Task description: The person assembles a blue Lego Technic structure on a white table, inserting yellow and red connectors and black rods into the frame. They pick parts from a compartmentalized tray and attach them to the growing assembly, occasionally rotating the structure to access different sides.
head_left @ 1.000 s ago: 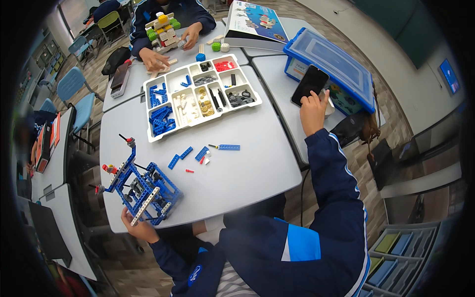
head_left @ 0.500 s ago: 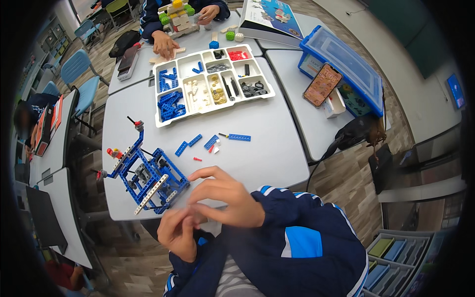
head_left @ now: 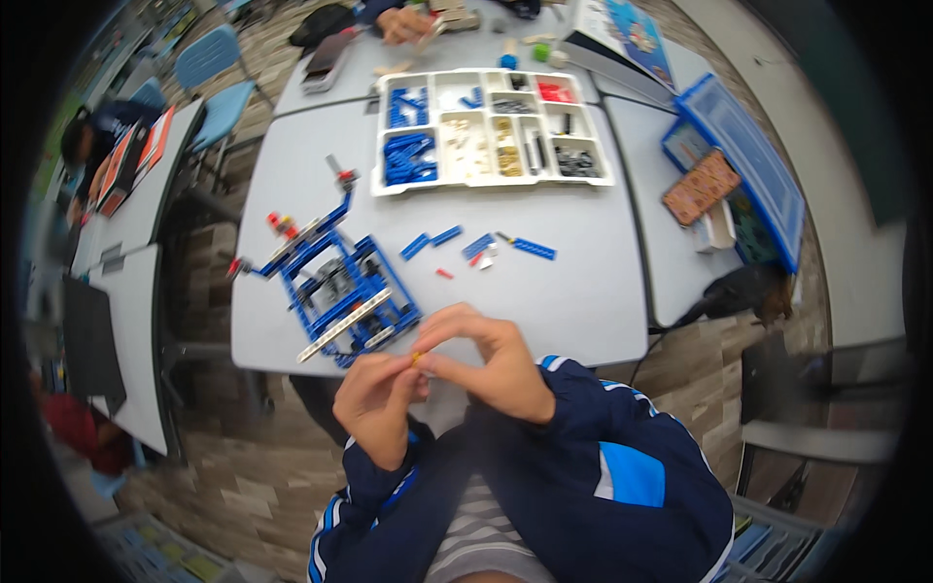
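Note:
Just off the table's near edge, my left hand (head_left: 377, 400) and my right hand (head_left: 494, 361) meet fingertip to fingertip. Both pinch a tiny yellow piece (head_left: 418, 358), mostly covered by the fingers, so its exact kind does not show. Beyond my left hand stands a blue building-brick frame model (head_left: 355, 291) with a white beam (head_left: 342, 326) along its near side and red parts at its far corners. Loose blue beams (head_left: 415, 246) lie to the right of the model, along with a small red peg (head_left: 444, 274) and a white piece (head_left: 487, 262).
A white sorting tray (head_left: 437, 187) of blue, tan, red and black parts sits at the table's far side. Another person's hand (head_left: 403, 24) is beyond it. On the right are a blue lidded box (head_left: 753, 180), a phone (head_left: 702, 187) and a tilted box (head_left: 622, 58).
My fingertips have come together, and a yellow piece now shows between them. My right index finger has bent inward. The whole view has shifted, with the table sitting further right and higher.

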Tool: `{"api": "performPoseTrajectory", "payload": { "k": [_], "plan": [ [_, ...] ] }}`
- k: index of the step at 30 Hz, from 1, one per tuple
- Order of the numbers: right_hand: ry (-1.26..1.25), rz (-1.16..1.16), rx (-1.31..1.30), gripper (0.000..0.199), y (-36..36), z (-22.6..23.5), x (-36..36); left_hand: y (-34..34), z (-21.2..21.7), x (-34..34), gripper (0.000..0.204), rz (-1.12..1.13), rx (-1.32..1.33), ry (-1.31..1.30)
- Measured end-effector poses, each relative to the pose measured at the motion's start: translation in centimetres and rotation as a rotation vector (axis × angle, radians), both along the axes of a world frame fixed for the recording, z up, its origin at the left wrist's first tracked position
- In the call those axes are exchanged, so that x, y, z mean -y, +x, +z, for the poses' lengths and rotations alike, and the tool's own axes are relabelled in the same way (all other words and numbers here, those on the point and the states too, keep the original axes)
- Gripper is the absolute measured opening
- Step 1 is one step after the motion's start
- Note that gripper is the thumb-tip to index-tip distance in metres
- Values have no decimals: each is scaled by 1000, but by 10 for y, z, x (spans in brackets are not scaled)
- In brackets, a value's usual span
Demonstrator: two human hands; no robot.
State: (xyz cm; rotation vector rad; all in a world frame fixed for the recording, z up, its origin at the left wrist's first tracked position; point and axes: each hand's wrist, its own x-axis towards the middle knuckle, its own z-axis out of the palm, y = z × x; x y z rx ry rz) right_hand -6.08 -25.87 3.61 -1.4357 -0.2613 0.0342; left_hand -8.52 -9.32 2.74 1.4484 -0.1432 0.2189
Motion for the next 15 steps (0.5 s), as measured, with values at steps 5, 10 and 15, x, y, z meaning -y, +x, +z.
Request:
{"api": "performPoseTrajectory", "payload": {
  "k": [5,10,15],
  "plan": [
    [-49,-46,-32,17,-4,0,-4,2,0,-2,21,118,77,201],
    [-73,-26,-5,15,0,0,-7,1,4,-1,22,129,9,243],
    [-92,8,109,13,22,-1,-2,-1,8,-8,14,211,82,179]
  ]
}}
